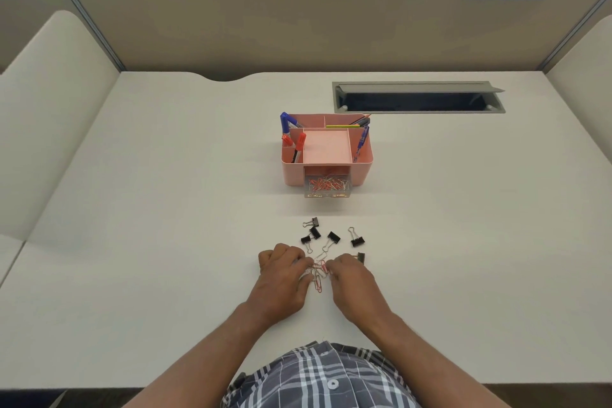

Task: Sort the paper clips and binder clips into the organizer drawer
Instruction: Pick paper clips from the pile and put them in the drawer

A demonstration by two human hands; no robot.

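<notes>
A pink desk organizer [361, 172] stands mid-desk. Its clear drawer [327, 189] is pulled out at the front and holds many red and silver paper clips. Nearer to me, several black binder clips [333, 237] lie scattered on the desk. Just below them is a small heap of paper clips [318, 270]. My left hand [283, 275] and my right hand [351, 278] rest on either side of that heap, fingers curled inward and pinching at the clips. One binder clip [361, 257] is half hidden behind my right hand.
Pens and markers [287, 124] stand in the organizer's top compartments. An open grey cable tray [417, 98] is set into the desk behind it to the right. Beige partition walls enclose the desk on three sides.
</notes>
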